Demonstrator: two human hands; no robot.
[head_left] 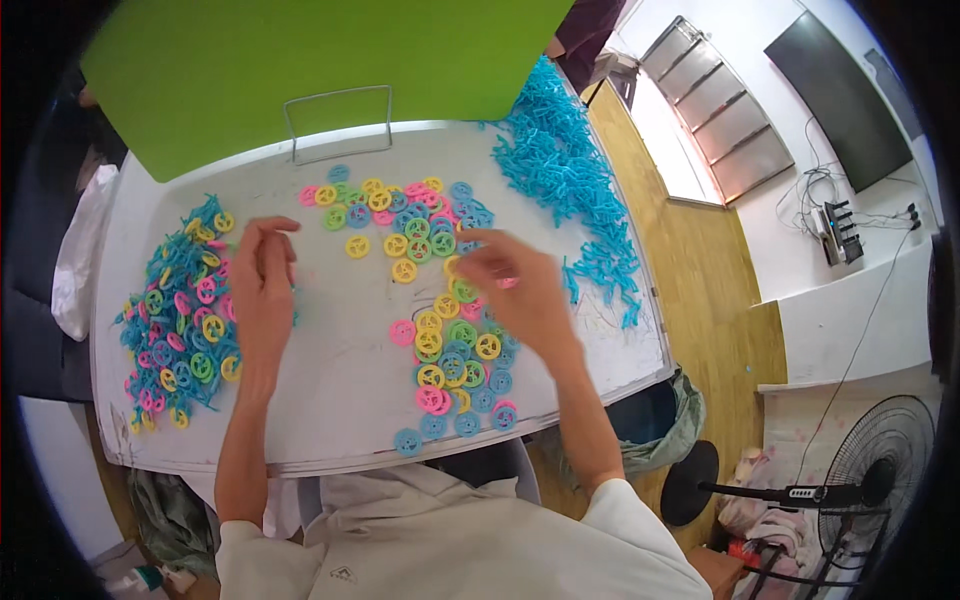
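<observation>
On the pale worktop (340, 405), centre to near right: loose plastic wheels (428, 341), pink, yellow, green, blue. Far right: heap of blue sticks (560, 165). Left: mixed pile (185, 320), wheels among sticks. Left hand (264, 272): beside mixed pile, fingers curled; contents cannot be told. Right hand (515, 290): over wheels, fingers bent; grip cannot be told. Step, apparently: picking out wheels. Next move seemingly calls for: fingertip pinch, single wheel.
</observation>
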